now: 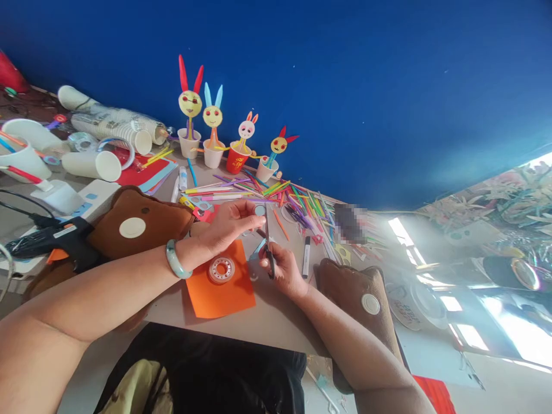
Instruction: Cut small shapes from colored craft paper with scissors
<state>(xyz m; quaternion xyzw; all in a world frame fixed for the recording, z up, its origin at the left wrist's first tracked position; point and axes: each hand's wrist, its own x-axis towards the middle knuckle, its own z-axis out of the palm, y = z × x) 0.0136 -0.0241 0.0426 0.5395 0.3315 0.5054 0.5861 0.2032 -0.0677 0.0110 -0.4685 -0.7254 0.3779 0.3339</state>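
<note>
My left hand point(233, 221), with a jade-like bangle on its wrist, is closed, thumb and fingers pinching a small light blue paper disc point(259, 210). In my right hand point(285, 271) is a pair of scissors point(270, 261) with dark handles. Their blades point away from me and reach up beside the disc; whether they touch it I cannot tell. Under my left wrist lies a sheet of orange paper point(202, 302), and on it a roll of tape point(221, 269). A marker point(306, 257) lies to the right of my right hand.
Several rabbit-faced figures stand in cups point(213, 154) against the blue wall point(345, 103). Coloured sticks point(297, 204) are strewn in front. At left are a glue gun point(64, 236), paper cups point(92, 165) and a brown cushion point(155, 218); another brown cushion point(351, 293) is at right.
</note>
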